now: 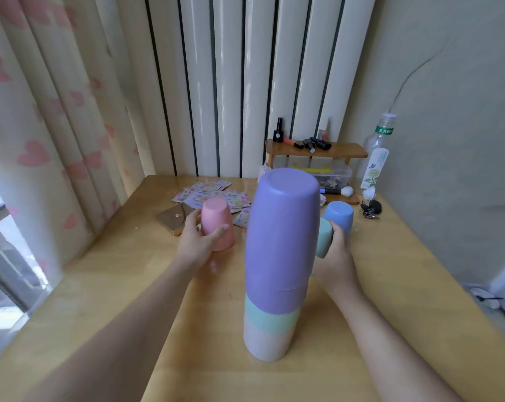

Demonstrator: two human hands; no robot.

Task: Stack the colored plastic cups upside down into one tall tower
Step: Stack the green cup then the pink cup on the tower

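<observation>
In the middle of the frame stands the tower [277,265] of upside-down cups on the table [390,285]. It hides part of the teal cup [324,237], gripped by the right hand [337,256]. At centre left, the left hand [197,242] is clasped around the pink cup [218,224]. The blue cup [339,214] stands partly hidden behind the right hand.

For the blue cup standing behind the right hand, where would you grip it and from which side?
Grip the blue cup around its upper side wall, coming from above and the right. It stands upside down with its closed base up, so there is no rim to pinch. The right hand, holding a teal cup, and the tower crowd its near and left sides.
</observation>
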